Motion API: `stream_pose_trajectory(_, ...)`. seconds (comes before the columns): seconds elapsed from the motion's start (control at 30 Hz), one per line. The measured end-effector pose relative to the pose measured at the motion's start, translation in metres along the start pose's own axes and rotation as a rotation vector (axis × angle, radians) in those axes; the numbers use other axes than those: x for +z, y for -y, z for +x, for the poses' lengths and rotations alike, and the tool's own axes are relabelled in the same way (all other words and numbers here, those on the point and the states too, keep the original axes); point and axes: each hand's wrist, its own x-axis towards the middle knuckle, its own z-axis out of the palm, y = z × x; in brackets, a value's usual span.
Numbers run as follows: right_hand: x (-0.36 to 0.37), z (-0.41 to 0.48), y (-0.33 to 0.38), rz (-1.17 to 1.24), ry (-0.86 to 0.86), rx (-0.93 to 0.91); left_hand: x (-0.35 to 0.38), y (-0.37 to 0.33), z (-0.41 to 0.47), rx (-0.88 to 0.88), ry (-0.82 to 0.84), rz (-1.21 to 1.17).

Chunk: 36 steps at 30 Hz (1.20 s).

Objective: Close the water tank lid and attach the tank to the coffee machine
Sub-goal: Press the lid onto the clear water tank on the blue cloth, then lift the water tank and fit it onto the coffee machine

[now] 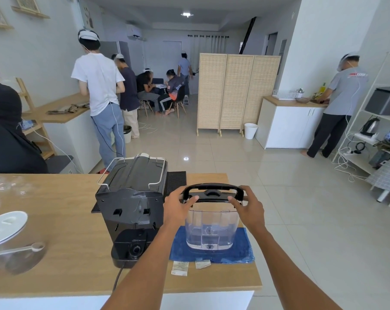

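A clear plastic water tank (pixel 211 230) stands upright on a blue cloth (pixel 243 249) on the wooden counter. Its black lid (pixel 213 193) with a handle sits across the tank's top. My left hand (pixel 178 205) grips the lid's left end and my right hand (pixel 247 205) grips its right end, fingers curled over the rim. The black coffee machine (pixel 131 202) stands just left of the tank, its back facing me, with an empty round dock (pixel 134 250) at its base.
A black mat (pixel 176 181) lies behind the machine. A white lid (pixel 3 227) and a clear scoop (pixel 21 249) lie at the left, and two paper sachets (pixel 180 268) sit by the cloth. The counter's right edge is close to the tank. Several people stand in the room beyond.
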Motion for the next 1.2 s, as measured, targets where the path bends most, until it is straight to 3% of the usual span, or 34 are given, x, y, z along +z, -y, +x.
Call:
stream_pose_trajectory(0.17,0.000,-0.005,0.003,-0.017,-0.008,-0.016,-0.002,-0.008,-0.005,-0.040,-0.020,0.001)
stream_pose_trajectory(0.37,0.003,0.008,0.023,0.119,0.004,0.238,0.001,-0.016,0.008,-0.308,-0.076,-0.094)
stream_pose_trajectory(0.53,0.002,0.013,0.023,0.155,-0.015,0.272,-0.001,-0.022,0.015,-0.424,-0.070,-0.131)
stream_pose_trajectory(0.73,-0.007,0.009,0.020,0.079,0.208,0.171,0.000,-0.006,0.011,-0.350,0.204,-0.185)
stream_pose_trajectory(0.97,-0.013,-0.008,0.017,0.063,0.255,0.083,0.000,0.003,0.002,-0.285,0.263,-0.225)
stream_pose_trajectory(1.2,0.003,-0.013,-0.006,-0.176,0.342,0.010,0.002,-0.006,-0.016,-0.172,0.368,0.042)
